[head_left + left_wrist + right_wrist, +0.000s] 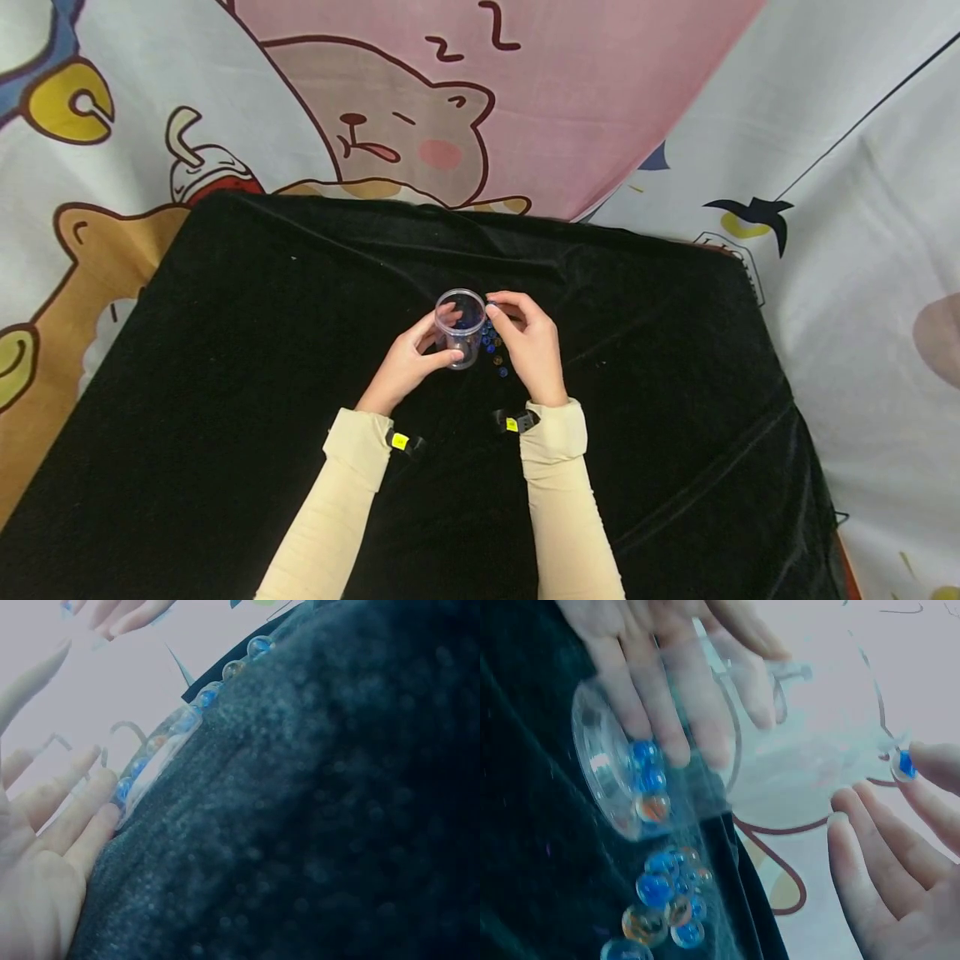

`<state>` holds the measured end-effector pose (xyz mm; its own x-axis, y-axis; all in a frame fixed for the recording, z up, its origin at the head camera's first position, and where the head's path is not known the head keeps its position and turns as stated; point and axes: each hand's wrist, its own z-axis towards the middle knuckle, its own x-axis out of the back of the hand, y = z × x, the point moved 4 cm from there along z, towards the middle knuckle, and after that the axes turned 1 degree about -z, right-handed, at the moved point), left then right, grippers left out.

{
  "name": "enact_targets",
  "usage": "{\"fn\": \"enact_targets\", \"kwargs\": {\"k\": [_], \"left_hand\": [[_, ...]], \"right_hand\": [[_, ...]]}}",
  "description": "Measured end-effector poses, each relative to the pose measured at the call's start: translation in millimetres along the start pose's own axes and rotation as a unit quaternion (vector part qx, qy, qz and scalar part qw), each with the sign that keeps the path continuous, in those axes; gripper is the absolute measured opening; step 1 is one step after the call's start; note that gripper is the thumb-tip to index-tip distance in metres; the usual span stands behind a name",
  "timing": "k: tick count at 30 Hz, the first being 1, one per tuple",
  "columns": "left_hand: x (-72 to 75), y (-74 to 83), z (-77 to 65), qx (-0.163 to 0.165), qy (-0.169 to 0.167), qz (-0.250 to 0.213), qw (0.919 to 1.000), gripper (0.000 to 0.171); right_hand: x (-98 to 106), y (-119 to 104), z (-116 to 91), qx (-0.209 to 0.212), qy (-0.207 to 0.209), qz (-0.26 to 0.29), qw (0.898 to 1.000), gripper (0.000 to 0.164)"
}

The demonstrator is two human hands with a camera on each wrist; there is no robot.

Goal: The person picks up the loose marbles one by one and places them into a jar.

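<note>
A clear plastic cup (462, 329) stands upright on the black cloth, its mouth upward. My left hand (411, 365) grips it from the left, with the thumb on the near side and the fingers behind. Several blue and orange-brown marbles (651, 780) show low in the cup in the right wrist view. At the rim, my right hand (531, 343) pinches a clear marble with a blue core (905, 765) between thumb and forefinger. Its other fingers are half bent. Loose marbles (491, 342) lie in a small cluster just right of the cup, partly under the right hand.
Black cloth (247, 375) with soft folds covers the table. Behind it and along the sides hangs a printed curtain (570, 92) with cartoon animals. Each wrist carries a small dark strap with a yellow tag.
</note>
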<state>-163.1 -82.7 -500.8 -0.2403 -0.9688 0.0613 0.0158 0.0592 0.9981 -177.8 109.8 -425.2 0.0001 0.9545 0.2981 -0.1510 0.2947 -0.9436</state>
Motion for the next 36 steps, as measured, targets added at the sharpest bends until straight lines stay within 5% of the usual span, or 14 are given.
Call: {"fn": "enact_targets", "kwargs": {"k": [12,36], "left_hand": [[-1.9,0.4,-0.6,-0.007,-0.003,-0.001,1.0000,0.066],[-0.8,0.7,-0.2,0.005,-0.004,0.005,1.0000,0.067]], "right_hand": [[-7,-2,-3,0.020,0.003,0.060,0.998,0.025],[-11,-4,-2,0.003,-0.043,0.025,0.999,0.032]]}}
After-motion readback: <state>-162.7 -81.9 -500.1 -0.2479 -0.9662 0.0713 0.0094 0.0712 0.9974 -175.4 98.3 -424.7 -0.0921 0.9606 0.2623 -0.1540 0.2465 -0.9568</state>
